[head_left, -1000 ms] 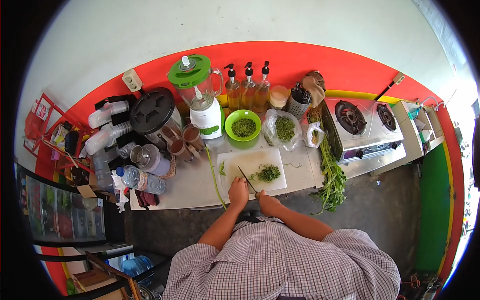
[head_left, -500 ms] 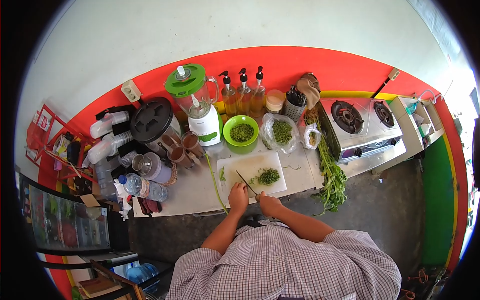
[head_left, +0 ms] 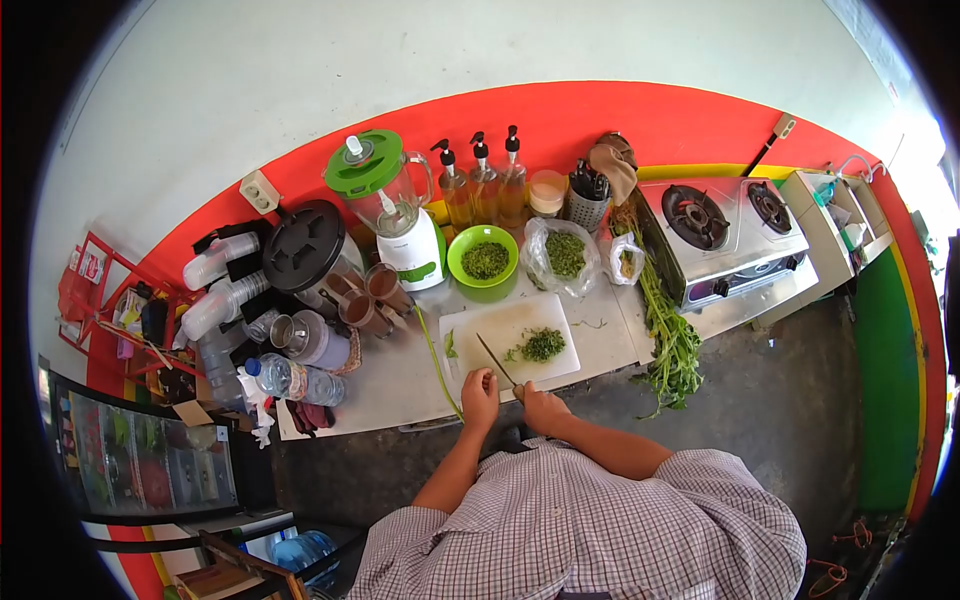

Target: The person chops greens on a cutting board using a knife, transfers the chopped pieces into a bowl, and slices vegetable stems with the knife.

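Observation:
My right hand [head_left: 543, 410] is closed round the handle of a knife [head_left: 495, 357], whose blade points up and left over the white cutting board [head_left: 510, 318]. At the board's lower edge my left hand [head_left: 480, 396] has its fingers curled together, left of the knife; whatever they may hold is too small to tell. Chopped greens [head_left: 541, 345] lie in a small heap on the right half of the board, and a small leaf [head_left: 450, 345] rests at its left. A long green stalk [head_left: 435, 357] lies beside the board.
Behind the board stand a green bowl [head_left: 484, 284] of chopped greens, a plastic bag [head_left: 563, 258] of greens and a blender [head_left: 411, 250]. Leafy stalks [head_left: 672, 350] hang over the counter edge beside the gas stove [head_left: 720, 240]. Cups and a water bottle [head_left: 297, 381] are left.
The camera view has shifted slightly. Both hands and the knife keep nearly the same place relative to the board, and the heap of greens looks unchanged.

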Tool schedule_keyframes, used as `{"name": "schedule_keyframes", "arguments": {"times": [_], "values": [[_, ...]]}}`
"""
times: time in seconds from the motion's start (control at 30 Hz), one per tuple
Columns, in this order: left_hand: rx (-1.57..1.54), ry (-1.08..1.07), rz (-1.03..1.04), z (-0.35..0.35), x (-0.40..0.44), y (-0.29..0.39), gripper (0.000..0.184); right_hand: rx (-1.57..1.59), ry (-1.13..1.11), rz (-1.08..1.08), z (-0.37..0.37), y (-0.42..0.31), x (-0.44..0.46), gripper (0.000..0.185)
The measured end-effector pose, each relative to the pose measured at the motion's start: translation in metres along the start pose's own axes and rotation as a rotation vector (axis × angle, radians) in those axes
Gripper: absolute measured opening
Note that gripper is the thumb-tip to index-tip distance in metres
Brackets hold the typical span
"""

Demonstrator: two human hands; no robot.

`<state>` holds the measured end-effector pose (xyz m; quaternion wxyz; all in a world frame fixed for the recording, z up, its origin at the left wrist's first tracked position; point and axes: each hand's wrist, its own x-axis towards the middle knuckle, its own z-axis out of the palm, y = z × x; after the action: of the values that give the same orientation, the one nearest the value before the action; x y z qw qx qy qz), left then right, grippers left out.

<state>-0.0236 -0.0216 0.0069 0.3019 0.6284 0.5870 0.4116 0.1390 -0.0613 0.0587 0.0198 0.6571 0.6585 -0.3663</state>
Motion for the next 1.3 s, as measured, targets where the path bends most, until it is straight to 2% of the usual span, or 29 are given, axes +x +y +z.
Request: {"name": "schedule_keyframes", "arguments": {"times": [0.03,0.13,0.17,0.23,0.27,0.53,0.63,0.7,0.87,0.93,1.07,1.17,1.3], "values": [[0.001,-0.006,-0.004,-0.002,0.000,-0.001,0.012,0.013,-0.026,-0.014,-0.001,0.000,0.000,0.047],[-0.008,0.022,0.029,-0.004,0.002,-0.004,0.011,-0.004,-0.031,-0.021,0.001,0.003,-0.001,0.049],[-0.011,0.032,0.029,-0.004,0.002,-0.004,0.011,-0.001,-0.036,-0.014,0.002,0.006,-0.002,0.049],[-0.017,0.033,0.022,-0.002,0.003,-0.005,0.011,-0.017,0.036,0.004,0.000,0.011,-0.005,0.031],[-0.027,0.028,0.005,-0.003,0.003,-0.006,0.011,0.008,0.031,0.042,-0.002,0.013,-0.004,0.047],[0.005,0.012,-0.014,-0.001,0.006,-0.008,0.012,0.040,0.100,0.155,-0.010,0.028,-0.004,0.043],[0.026,0.035,0.006,0.001,0.007,-0.009,0.013,0.061,0.099,0.121,-0.010,0.025,-0.006,0.046],[0.043,0.028,-0.002,0.001,0.008,-0.009,0.013,0.030,0.069,0.005,-0.008,0.025,-0.008,0.050],[0.106,0.003,-0.011,0.000,0.013,-0.011,0.013,0.018,0.099,0.002,-0.011,0.033,-0.011,0.052],[0.023,-0.073,-0.118,-0.005,0.022,-0.010,0.013,0.029,0.125,0.014,-0.015,0.040,-0.013,0.051],[-0.042,-0.010,-0.115,-0.024,0.052,-0.013,0.012,0.166,0.196,-0.049,-0.020,0.058,-0.021,0.050],[-0.038,0.120,-0.107,-0.042,0.073,-0.025,0.013,0.239,0.254,-0.098,-0.024,0.064,-0.030,0.052],[0.154,0.162,-0.220,-0.057,0.083,-0.039,0.025,0.399,0.332,-0.021,-0.042,0.063,-0.041,0.045]]}}
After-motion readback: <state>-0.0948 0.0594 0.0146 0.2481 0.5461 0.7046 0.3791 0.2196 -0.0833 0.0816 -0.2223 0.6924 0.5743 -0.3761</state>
